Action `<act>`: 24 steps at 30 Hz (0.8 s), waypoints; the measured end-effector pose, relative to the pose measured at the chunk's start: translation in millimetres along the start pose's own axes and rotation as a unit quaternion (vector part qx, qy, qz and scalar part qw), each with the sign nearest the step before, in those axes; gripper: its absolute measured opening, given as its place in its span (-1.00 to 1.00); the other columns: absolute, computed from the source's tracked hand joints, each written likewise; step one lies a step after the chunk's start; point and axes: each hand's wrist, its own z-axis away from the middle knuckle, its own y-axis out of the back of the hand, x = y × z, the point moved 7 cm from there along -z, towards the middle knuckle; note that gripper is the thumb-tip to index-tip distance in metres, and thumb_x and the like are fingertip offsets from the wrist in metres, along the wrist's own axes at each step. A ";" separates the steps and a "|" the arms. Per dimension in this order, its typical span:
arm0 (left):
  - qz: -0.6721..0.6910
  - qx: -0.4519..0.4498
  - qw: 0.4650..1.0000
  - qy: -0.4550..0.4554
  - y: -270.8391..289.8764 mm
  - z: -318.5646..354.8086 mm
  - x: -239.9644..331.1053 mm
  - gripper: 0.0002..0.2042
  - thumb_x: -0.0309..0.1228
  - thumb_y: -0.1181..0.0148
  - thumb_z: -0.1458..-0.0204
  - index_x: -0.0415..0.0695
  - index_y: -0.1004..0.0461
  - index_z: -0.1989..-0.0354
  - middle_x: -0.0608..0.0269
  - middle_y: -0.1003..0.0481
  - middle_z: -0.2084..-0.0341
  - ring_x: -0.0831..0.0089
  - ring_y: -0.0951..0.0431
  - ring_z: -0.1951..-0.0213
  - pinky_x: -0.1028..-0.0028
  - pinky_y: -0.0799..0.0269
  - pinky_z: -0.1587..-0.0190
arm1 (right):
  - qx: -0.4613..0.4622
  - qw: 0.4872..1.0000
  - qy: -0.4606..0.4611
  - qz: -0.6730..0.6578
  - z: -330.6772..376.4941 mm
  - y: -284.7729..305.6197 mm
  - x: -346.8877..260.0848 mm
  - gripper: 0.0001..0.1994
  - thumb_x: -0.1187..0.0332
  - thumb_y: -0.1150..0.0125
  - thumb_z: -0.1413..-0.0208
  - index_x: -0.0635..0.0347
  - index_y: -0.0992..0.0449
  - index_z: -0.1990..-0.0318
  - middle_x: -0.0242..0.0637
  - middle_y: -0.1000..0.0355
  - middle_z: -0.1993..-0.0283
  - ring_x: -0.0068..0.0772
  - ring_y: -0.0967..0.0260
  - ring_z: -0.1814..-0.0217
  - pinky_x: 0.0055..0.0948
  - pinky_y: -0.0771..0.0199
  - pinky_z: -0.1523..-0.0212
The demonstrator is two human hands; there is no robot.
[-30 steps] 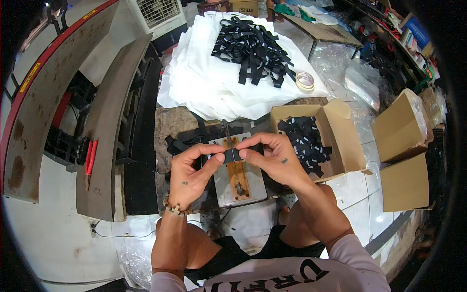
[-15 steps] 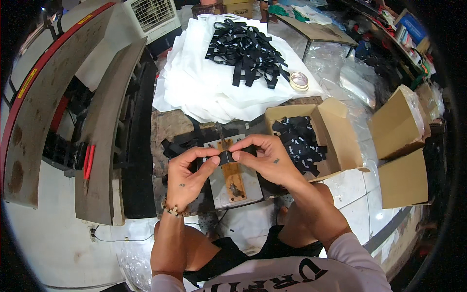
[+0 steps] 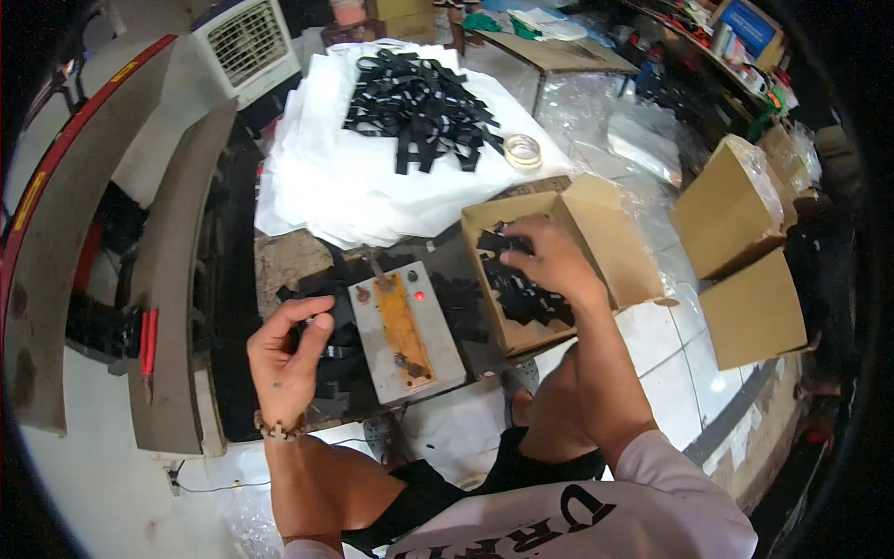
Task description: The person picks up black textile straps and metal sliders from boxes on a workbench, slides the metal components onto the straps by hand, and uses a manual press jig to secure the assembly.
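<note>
On the left, my left hand (image 3: pixel 284 368) hovers over loose black strap pieces (image 3: pixel 328 407), thumb and index finger slightly apart with no strap plainly between them. My right hand (image 3: pixel 563 265) reaches into a cardboard box (image 3: pixel 477 224) at the right, its fingers around a short black strap piece (image 3: pixel 498 242). More black strap pieces (image 3: pixel 531 303) fill the box beneath it. Between my hands sits a grey metal box-shaped device (image 3: pixel 438 359) topped by a worn orange-brown plate (image 3: pixel 402 326). A small red light (image 3: pixel 420 296) glows on it.
Beyond the device, white sheets (image 3: pixel 317 177) carry a heap of black straps (image 3: pixel 419 102) and tape rolls (image 3: pixel 522 152). A large machine with a red edge (image 3: pixel 84 112) stands at the left, red-handled pliers (image 3: pixel 148 340) against it. Open cardboard boxes (image 3: pixel 754 312) are at the right.
Both hands have left the device, where they held a black strap together. The right hand moved right into the cardboard box; the left moved left. The red light is now visible.
</note>
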 end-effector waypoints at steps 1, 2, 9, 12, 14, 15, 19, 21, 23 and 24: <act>0.006 0.000 1.000 -0.008 -1.1 2.5 3.4 -0.85 -0.57 -0.28 -0.09 -0.24 -0.60 0.16 0.33 -0.56 0.30 0.66 -0.44 0.29 0.64 -0.31 0.22 | -0.001 1.000 0.010 -0.008 -5.4 4.3 -23.6 -0.77 0.44 -0.32 -0.03 0.27 -0.58 0.14 -0.08 -0.55 0.12 -0.15 -0.51 0.10 -0.38 -0.46 0.08; 0.022 -0.005 1.000 -0.019 -7.6 5.0 11.9 -0.85 -0.57 -0.28 -0.08 -0.24 -0.60 0.16 0.32 -0.57 0.30 0.66 -0.45 0.29 0.63 -0.33 0.23 | -0.002 0.981 -0.037 -0.190 -7.0 11.5 -41.7 -0.75 0.43 -0.33 -0.06 0.28 -0.57 0.09 -0.13 -0.55 0.11 -0.27 -0.50 0.11 -0.41 -0.46 0.08; 0.065 -0.080 0.993 -0.060 -38.3 13.0 28.2 -0.80 -0.58 -0.34 -0.04 -0.26 -0.55 0.15 0.27 -0.59 0.25 0.61 -0.54 0.22 0.56 -0.44 0.12 | -0.152 0.833 0.048 -0.530 17.0 -18.3 -164.9 -0.64 0.58 -0.35 -0.08 0.22 -0.51 -0.06 -0.39 -0.49 0.16 -0.68 -0.38 0.18 -0.62 -0.39 0.15; 0.094 -0.076 0.993 0.009 -23.4 5.6 5.7 -0.83 -0.59 -0.33 -0.05 -0.25 -0.54 0.18 0.31 -0.56 0.27 0.62 -0.51 0.24 0.58 -0.42 0.13 | -0.128 0.840 -0.010 -0.527 13.0 -16.6 -148.3 -0.73 0.52 -0.28 -0.15 0.22 -0.53 -0.02 -0.41 -0.48 0.19 -0.73 -0.32 0.20 -0.64 -0.34 0.19; 0.092 -0.072 0.993 0.010 -16.5 0.3 -0.1 -0.84 -0.60 -0.32 -0.05 -0.25 -0.53 0.19 0.33 -0.55 0.28 0.63 -0.50 0.25 0.58 -0.41 0.14 | -0.142 0.843 -0.010 -0.519 10.2 -12.7 -147.9 -0.78 0.52 -0.25 -0.17 0.23 -0.55 0.02 -0.43 -0.48 0.20 -0.74 -0.31 0.21 -0.65 -0.33 0.19; 0.094 -0.071 0.993 0.014 -15.2 -0.7 -3.4 -0.85 -0.60 -0.32 -0.05 -0.25 -0.53 0.20 0.34 -0.54 0.29 0.64 -0.48 0.26 0.59 -0.40 0.15 | -0.155 0.847 -0.014 -0.509 10.1 -13.8 -145.9 -0.82 0.53 -0.21 -0.20 0.24 -0.57 0.05 -0.45 -0.48 0.21 -0.75 -0.30 0.21 -0.65 -0.32 0.19; 0.068 -0.071 0.995 0.032 -17.5 -2.0 -11.4 -0.89 -0.58 -0.31 -0.08 -0.25 -0.56 0.23 0.34 -0.55 0.31 0.64 -0.48 0.25 0.61 -0.38 0.17 | -0.140 0.850 -0.025 -0.508 8.4 -22.1 -139.1 -0.87 0.54 -0.19 -0.21 0.29 -0.61 0.13 -0.40 -0.51 0.18 -0.71 -0.34 0.18 -0.65 -0.36 0.17; 0.067 -0.067 0.995 0.039 -20.8 -4.3 -13.3 -0.90 -0.57 -0.31 -0.08 -0.25 -0.56 0.23 0.33 -0.56 0.31 0.64 -0.48 0.25 0.61 -0.38 0.17 | -0.128 0.837 -0.040 -0.531 8.3 -28.8 -136.5 -0.88 0.54 -0.22 -0.20 0.30 -0.60 0.14 -0.37 -0.53 0.18 -0.70 -0.38 0.17 -0.65 -0.39 0.16; 0.065 -0.064 0.995 0.044 -21.9 -4.9 -15.2 -0.91 -0.56 -0.30 -0.09 -0.25 -0.57 0.24 0.33 -0.56 0.31 0.64 -0.48 0.25 0.61 -0.38 0.18 | -0.114 0.823 -0.054 -0.554 7.5 -33.2 -133.6 -0.88 0.53 -0.24 -0.19 0.32 -0.60 0.14 -0.34 -0.54 0.19 -0.68 -0.41 0.17 -0.65 -0.43 0.16; 0.063 -0.063 0.995 0.043 -21.7 -5.1 -15.6 -0.90 -0.56 -0.30 -0.09 -0.25 -0.58 0.24 0.32 -0.57 0.31 0.64 -0.48 0.25 0.61 -0.38 0.18 | -0.111 0.834 -0.063 -0.537 6.8 -35.3 -131.7 -0.87 0.53 -0.26 -0.17 0.34 -0.60 0.15 -0.32 -0.55 0.21 -0.66 -0.43 0.18 -0.65 -0.45 0.17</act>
